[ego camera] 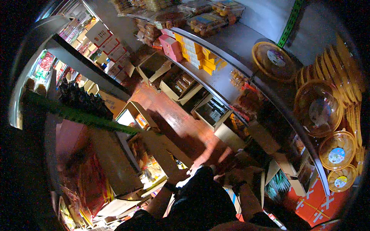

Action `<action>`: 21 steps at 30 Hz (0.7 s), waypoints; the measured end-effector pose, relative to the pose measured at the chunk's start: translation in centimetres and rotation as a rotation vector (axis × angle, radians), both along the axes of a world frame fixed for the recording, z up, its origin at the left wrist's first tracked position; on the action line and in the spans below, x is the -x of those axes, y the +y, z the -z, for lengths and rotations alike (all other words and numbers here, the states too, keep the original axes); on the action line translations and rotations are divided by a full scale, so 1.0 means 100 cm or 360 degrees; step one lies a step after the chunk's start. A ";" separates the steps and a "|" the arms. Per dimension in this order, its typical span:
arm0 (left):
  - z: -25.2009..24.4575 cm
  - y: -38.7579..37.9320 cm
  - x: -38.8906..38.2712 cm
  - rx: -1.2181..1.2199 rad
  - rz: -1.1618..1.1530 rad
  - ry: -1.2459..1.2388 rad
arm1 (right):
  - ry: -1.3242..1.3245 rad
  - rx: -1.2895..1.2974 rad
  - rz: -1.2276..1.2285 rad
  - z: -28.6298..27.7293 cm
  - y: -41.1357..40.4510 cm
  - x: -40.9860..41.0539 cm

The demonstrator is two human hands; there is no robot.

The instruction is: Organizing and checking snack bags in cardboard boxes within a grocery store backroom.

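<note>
My left hand (179, 176) is low in the middle of the view, with a dark band at its wrist. It lies against the edge of a brown cardboard box (157, 150); shadow hides whether its fingers grip anything. On the other side of my dark clothing (202, 196), my right hand (237, 175) reaches forward in deep shade. Nearest to it is an open cardboard carton (262, 184), which stands beside teal-green packets (277, 183). Its fingers cannot be made out. Beneath my left forearm are brightly lit cartons and printed packaging (151, 174).
Open cartons (212, 111) line the reddish floor (176, 115) under a long shelf (260, 34). Yellow boxes (199, 55) sit on its lower level. Round amber plastic trays (318, 108) are stacked right. A green perforated upright (95, 121) crosses the left side.
</note>
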State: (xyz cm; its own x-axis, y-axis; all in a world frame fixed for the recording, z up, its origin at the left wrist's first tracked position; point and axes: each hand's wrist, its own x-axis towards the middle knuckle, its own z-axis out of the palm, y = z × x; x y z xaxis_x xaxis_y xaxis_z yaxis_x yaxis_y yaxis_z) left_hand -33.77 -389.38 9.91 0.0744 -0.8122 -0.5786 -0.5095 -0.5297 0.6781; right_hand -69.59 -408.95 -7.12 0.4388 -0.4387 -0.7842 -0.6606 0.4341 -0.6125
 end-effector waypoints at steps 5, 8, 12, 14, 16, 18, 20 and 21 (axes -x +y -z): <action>0.105 -0.050 -0.064 0.0379 0.0559 -0.0635 | 0.0097 -0.0015 -0.0075 -0.023 0.006 0.011; 0.038 -0.121 -0.095 -0.0038 0.0017 -0.0442 | 0.0205 -0.0045 -0.0116 -0.029 0.007 0.024; -0.026 -0.172 -0.149 -0.0038 -0.0072 -0.0462 | 0.0323 0.0006 -0.0141 -0.047 -0.011 0.040; -0.029 -0.161 -0.172 0.0453 -0.0083 -0.0569 | 0.0337 0.0069 -0.0189 -0.057 -0.051 0.018; -0.028 -0.184 -0.179 0.1002 -0.0059 -0.0668 | 0.0299 0.0162 -0.0124 -0.061 -0.090 0.001; -0.023 -0.181 -0.197 0.0780 -0.0110 -0.0556 | 0.0211 0.0226 -0.0107 -0.064 -0.130 -0.043; -0.013 -0.169 -0.217 0.0543 -0.0183 -0.0455 | 0.0108 0.0226 -0.0108 -0.070 -0.163 -0.091; -0.004 -0.174 -0.226 0.0569 -0.0024 -0.0386 | 0.0060 0.0233 -0.0065 -0.070 -0.176 -0.104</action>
State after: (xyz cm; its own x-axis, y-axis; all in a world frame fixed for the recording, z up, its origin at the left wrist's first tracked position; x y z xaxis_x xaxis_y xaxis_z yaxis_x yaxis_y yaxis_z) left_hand -11.20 -406.83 10.30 0.1869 -0.9562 -0.2252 -0.6709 -0.2916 0.6817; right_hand -59.16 -426.60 -0.10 0.4299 -0.5322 -0.7294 -0.6997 0.3142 -0.6417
